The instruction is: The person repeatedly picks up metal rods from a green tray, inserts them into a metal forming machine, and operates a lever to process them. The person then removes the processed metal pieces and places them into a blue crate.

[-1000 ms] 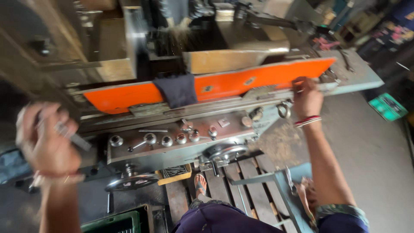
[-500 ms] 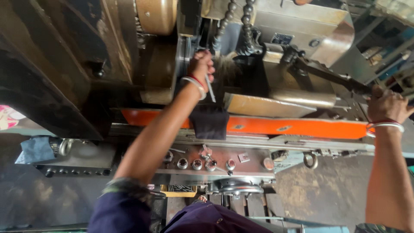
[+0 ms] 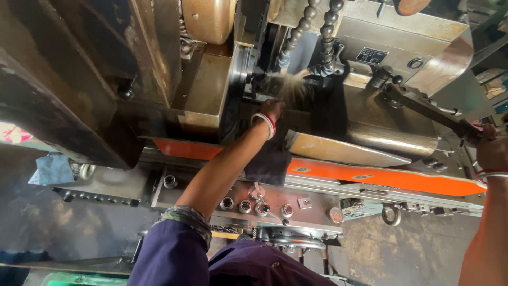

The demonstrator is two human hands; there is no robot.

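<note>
left hand (image 3: 273, 108) fingers perhaps hidden; right hand (image 3: 493, 151) edge-cropped

A stained concrete floor (image 3: 402, 243) and wooden pallet slats (image 3: 312, 259) lie below, dimly lit.

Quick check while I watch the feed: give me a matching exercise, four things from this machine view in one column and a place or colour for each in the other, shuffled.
Things:
1. left hand
2. right hand
3. dark cloth
4. row of knobs

Places or colours:
A. draped over the orange strip
B. on the long lever at the right edge
C. up in the spray by the segmented hoses
D. on the grey panel below the orange strip

Pairs: 1-C, 2-B, 3-A, 4-D
</note>
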